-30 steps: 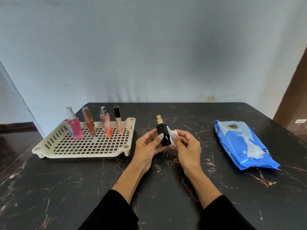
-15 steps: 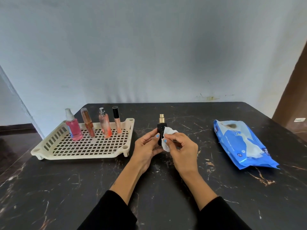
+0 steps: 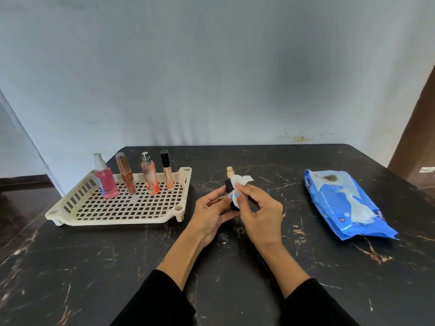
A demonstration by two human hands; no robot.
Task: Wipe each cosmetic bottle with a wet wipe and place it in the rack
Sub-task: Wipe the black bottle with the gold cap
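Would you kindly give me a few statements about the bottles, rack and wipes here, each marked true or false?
1. Four bottles stand in the rack. True.
2. The left hand holds the black bottle. True.
3. The right hand rests empty on the table. False: it presses a white wipe to the bottle.
4. The blue wipes pack lies inside the rack. False: it lies on the table, right of the hands.
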